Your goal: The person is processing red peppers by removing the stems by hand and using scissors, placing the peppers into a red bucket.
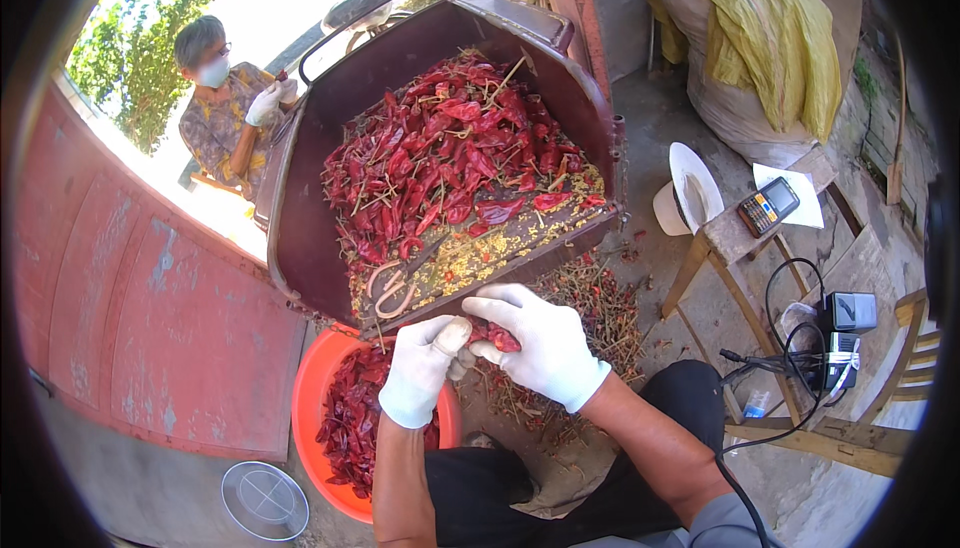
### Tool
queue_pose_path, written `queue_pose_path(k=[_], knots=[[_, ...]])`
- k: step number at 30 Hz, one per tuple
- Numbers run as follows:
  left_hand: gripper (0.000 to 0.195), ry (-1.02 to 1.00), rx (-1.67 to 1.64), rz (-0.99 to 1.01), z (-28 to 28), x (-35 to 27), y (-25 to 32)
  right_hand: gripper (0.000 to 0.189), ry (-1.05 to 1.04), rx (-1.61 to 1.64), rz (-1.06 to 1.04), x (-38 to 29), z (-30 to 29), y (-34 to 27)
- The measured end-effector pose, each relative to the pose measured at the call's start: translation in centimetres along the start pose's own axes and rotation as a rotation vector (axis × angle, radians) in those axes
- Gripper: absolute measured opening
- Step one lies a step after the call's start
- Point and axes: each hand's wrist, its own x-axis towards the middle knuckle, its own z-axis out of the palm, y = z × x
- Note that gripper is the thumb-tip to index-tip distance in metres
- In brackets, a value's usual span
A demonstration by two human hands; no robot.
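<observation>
Both my hands wear white gloves and meet in front of the cargo bed's near edge. My right hand grips a dried red chili pepper between thumb and fingers. Pinched at the pepper's left end is my left hand; its fingertips are partly hidden. Beyond them a dark red metal cargo bed holds a heap of dried red chili peppers. Scissors with pale looped handles lie on its seed-strewn floor. Below my left hand stands an orange plastic tub with destemmed-looking red peppers, partly covered by my forearm.
A masked, gloved person sits beyond the bed's left side. Stems litter the ground. A round mesh sieve lies lower left. At right are a wooden stool with a handheld device, a hat and cabled black boxes.
</observation>
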Motion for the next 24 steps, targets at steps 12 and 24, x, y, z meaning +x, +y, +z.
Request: queue_pose_path(k=[12,24], knots=[[0.063,0.064,-0.248,0.267,-1.0,0.3,-0.9,0.027,-0.254,0.958,0.789,0.9,-0.8,-0.6],[0.025,0.247,0.268,0.573,1.7,0.5,-0.4,0.026,-0.377,1.144,0.836,0.4,-0.8,-0.8]])
